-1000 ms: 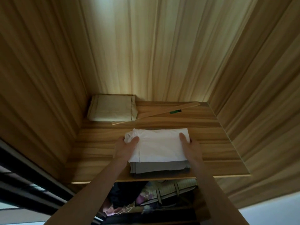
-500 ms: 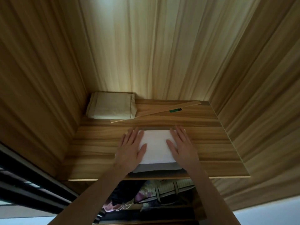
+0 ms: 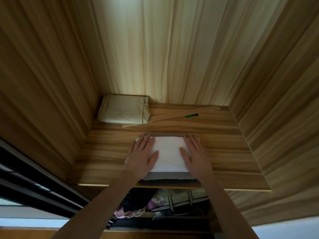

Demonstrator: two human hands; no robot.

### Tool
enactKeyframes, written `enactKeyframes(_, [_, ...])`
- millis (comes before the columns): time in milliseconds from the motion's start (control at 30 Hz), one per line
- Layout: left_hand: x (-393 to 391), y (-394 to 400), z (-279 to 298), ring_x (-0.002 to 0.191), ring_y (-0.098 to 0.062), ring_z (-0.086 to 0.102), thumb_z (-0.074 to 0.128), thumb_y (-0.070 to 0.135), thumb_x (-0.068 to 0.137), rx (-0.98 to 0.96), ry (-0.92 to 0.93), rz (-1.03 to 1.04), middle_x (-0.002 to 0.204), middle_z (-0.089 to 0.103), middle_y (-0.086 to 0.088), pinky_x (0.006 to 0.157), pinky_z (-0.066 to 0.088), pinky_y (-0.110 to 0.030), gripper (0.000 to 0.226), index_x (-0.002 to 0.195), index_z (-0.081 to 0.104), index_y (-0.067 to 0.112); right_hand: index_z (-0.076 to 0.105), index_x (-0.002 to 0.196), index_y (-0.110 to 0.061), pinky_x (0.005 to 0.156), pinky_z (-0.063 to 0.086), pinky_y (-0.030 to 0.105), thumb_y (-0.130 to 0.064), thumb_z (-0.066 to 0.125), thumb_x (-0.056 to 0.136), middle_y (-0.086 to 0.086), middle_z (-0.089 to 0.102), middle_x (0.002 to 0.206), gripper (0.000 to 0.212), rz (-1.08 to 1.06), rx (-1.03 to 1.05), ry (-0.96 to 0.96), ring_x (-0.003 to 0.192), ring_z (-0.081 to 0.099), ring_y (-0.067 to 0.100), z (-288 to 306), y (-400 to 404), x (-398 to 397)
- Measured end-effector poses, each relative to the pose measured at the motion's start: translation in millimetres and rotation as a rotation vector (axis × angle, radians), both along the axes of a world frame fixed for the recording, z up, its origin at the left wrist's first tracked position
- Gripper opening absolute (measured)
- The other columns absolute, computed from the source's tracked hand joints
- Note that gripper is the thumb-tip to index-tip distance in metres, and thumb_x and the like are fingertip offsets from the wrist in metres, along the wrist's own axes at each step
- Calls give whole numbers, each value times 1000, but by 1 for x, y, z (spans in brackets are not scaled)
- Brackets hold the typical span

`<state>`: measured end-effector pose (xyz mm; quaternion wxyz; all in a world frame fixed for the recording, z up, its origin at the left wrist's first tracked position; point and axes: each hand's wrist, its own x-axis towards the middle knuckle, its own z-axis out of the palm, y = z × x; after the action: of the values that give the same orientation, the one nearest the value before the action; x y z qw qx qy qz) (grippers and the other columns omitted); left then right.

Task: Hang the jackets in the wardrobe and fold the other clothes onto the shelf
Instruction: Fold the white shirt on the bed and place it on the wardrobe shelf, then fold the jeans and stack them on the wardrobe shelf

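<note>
Near shelf edge, hands flat on folded clothes

Folded stack near the front of the shelf
Left hand and right hand lie flat on it; a folded bundle sits behind, in the left corner, a strip to its right

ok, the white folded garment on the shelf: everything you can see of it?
The white folded garment is a flat, smooth rectangle that looks like soft cloth, topping a grey folded piece near the front edge of the wooden shelf. The left hand and right hand press flat on its two sides.
</note>
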<state>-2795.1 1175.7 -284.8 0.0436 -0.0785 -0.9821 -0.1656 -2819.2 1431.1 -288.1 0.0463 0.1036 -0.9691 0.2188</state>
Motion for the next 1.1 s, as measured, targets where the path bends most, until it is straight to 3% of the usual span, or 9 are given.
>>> enactKeyframes(100, [11,-1,21,158,-18,22,15,59,107,2,65,50,169,31,-1,130,4,-37,71,162,30,19,27,164,-22,130,14,43,-63,21,106,0,20,172,71,-62,-27,111,159,17,21,15,-5,10])
enactKeyframes(200, [33,-8,42,146,-24,43,26,56,106,74,166,108,157,50,-5,126,28,-43,67,156,44,15,28,163,-21,128,8,36,-58,31,108,-2,23,171,67,-66,-43,177,157,20,17,35,-15,23])
enactKeyframes(267, [50,-19,54,139,-26,51,35,52,106,96,240,121,149,57,-6,117,42,-47,61,152,49,14,32,162,-19,127,7,32,-58,32,108,-1,28,169,66,-25,-52,217,156,23,16,48,-28,32])
enactKeyframes(367, [81,-40,72,130,-27,57,41,50,104,78,301,166,141,62,-5,106,50,-44,57,147,53,14,39,159,-14,127,16,35,-60,34,105,5,38,165,71,40,-101,262,153,29,18,67,-55,50])
enactKeyframes(500, [138,-77,94,123,-27,60,45,49,102,74,347,244,134,65,-5,100,53,-46,56,143,56,13,50,152,-11,125,26,38,-62,36,104,8,51,156,72,130,-156,318,145,41,21,88,-105,82])
enactKeyframes(667, [230,-127,117,123,-25,59,52,44,104,99,475,347,129,66,-2,104,49,-39,47,140,59,15,48,153,-14,125,30,46,-64,36,104,4,51,156,71,296,-234,355,146,43,20,115,-183,146])
enactKeyframes(800, [312,-171,129,134,-22,53,50,46,106,116,531,442,140,62,-1,113,45,-40,49,145,56,17,43,156,-20,126,21,34,-63,38,104,-1,46,160,68,408,-238,383,150,38,16,135,-246,207])
enactKeyframes(900, [373,-212,136,135,-24,53,49,47,106,106,574,581,144,62,-3,114,41,-40,51,147,55,17,45,156,-19,124,24,31,-62,42,104,-2,47,160,67,526,-308,421,150,39,14,145,-296,253])
enactKeyframes(1100, [505,-303,150,142,-29,51,41,55,106,66,552,888,152,56,-3,116,42,-50,58,151,50,21,50,151,-10,116,40,52,-46,54,105,5,55,152,58,774,-406,469,144,48,22,158,-403,340])
